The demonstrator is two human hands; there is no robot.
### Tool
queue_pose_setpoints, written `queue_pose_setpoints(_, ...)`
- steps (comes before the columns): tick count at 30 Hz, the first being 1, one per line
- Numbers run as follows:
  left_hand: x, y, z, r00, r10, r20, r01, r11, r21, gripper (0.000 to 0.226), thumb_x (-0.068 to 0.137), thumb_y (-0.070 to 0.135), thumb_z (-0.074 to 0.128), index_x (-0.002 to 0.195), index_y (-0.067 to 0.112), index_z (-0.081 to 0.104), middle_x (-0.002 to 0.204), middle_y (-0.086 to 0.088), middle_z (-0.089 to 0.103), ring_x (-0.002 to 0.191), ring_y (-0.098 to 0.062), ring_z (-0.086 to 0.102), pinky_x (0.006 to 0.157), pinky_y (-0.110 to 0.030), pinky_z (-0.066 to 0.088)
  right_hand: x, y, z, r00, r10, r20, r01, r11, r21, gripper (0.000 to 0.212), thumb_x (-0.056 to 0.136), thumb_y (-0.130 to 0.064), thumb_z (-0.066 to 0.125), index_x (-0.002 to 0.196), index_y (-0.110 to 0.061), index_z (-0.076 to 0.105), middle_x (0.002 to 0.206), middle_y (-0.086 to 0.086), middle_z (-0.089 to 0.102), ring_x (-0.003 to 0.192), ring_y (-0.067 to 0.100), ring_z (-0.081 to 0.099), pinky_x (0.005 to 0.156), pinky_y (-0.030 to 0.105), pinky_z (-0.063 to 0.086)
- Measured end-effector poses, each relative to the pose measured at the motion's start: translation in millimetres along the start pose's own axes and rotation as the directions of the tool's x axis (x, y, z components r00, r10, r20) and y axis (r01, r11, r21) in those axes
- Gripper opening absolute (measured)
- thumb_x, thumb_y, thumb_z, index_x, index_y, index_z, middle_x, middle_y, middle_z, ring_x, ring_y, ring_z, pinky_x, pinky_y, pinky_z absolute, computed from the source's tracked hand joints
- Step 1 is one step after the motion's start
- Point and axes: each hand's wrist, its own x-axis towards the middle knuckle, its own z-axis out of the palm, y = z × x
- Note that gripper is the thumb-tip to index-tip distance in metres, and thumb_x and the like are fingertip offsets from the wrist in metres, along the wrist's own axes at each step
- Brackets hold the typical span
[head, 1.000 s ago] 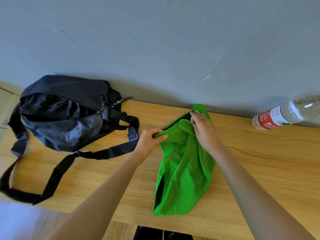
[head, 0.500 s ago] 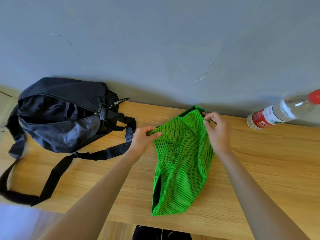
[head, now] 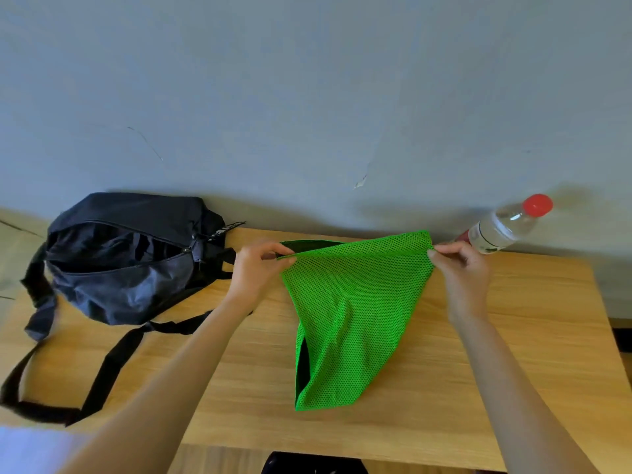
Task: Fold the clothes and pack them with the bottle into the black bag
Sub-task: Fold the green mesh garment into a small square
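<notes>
A bright green mesh garment (head: 345, 316) with a black lining lies in the middle of the wooden table (head: 513, 371). Its far edge is stretched wide between my hands. My left hand (head: 256, 268) pinches the left corner of that edge, and my right hand (head: 461, 271) pinches the right corner. The near part of the cloth still hangs bunched and narrow. The black bag (head: 126, 258) sits at the far left with its zip open and its straps trailing toward the front edge. A clear water bottle (head: 506, 227) with a red cap stands at the far right, against the wall.
A grey wall (head: 307, 114) runs right behind the table's far edge. The bag's long black strap (head: 102, 367) loops over the front left of the table. Bare wood lies to the right of the garment.
My hands have moved apart, the right one toward the bottle, spreading the garment's far edge from a bunch into a wide straight line. The camera has tilted so the bottle's cap shows.
</notes>
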Motion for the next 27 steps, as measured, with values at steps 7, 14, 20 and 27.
queue_pose_setpoints(7, -3.4, 60.6, -17.4, 0.992, 0.1, 0.074, -0.09, 0.989, -0.121, 0.019, 0.077, 0.001, 0.072, 0.076, 0.019, 0.068, 0.073, 0.001, 0.064, 0.07, -0.012, 0.053, 0.071, -0.023, 0.042, -11.7, -42.7, -22.9, 0.994, -0.045, 0.095, 0.049, 0.998, -0.039, 0.031, 0.086, 0.011, 0.053, 0.076, -0.018, 0.047, 0.073, 0.0, 0.044, 0.06, -0.006, 0.042, 0.061, 0.013, 0.035)
queue_pose_setpoints(14, -12.9, 124.8, -36.8, 0.981, 0.16, 0.112, -0.143, 0.979, -0.142, 0.019, 0.079, -0.001, 0.07, 0.074, 0.017, 0.066, 0.065, 0.009, 0.066, 0.06, 0.002, 0.057, 0.061, -0.011, 0.046, -19.1, -90.9, -39.8, 0.993, -0.05, 0.105, 0.046, 0.998, 0.041, 0.034, 0.079, 0.021, 0.05, 0.076, -0.013, 0.053, 0.064, -0.018, 0.058, 0.064, -0.008, 0.05, 0.064, 0.011, 0.039)
queue_pose_setpoints(20, -24.5, 162.4, -52.1, 0.969, 0.214, 0.119, -0.189, 0.963, -0.193, 0.014, 0.078, -0.007, 0.067, 0.081, 0.007, 0.067, 0.066, 0.012, 0.07, 0.066, -0.001, 0.064, 0.067, -0.011, 0.048, -22.8, -127.0, -56.5, 0.996, -0.019, 0.092, 0.004, 0.988, 0.156, 0.027, 0.081, 0.015, 0.056, 0.083, -0.009, 0.068, 0.072, 0.007, 0.053, 0.061, 0.006, 0.048, 0.056, 0.014, 0.039)
queue_pose_setpoints(27, -34.7, 196.2, -60.7, 0.964, 0.247, 0.102, -0.227, 0.958, -0.177, 0.021, 0.077, -0.01, 0.066, 0.077, 0.011, 0.066, 0.063, 0.016, 0.068, 0.061, 0.004, 0.062, 0.066, -0.007, 0.046, -24.4, -159.3, -67.7, 0.997, -0.039, 0.061, 0.028, 0.986, 0.162, 0.022, 0.079, 0.009, 0.064, 0.083, -0.012, 0.068, 0.077, 0.003, 0.059, 0.072, 0.006, 0.054, 0.067, 0.017, 0.045)
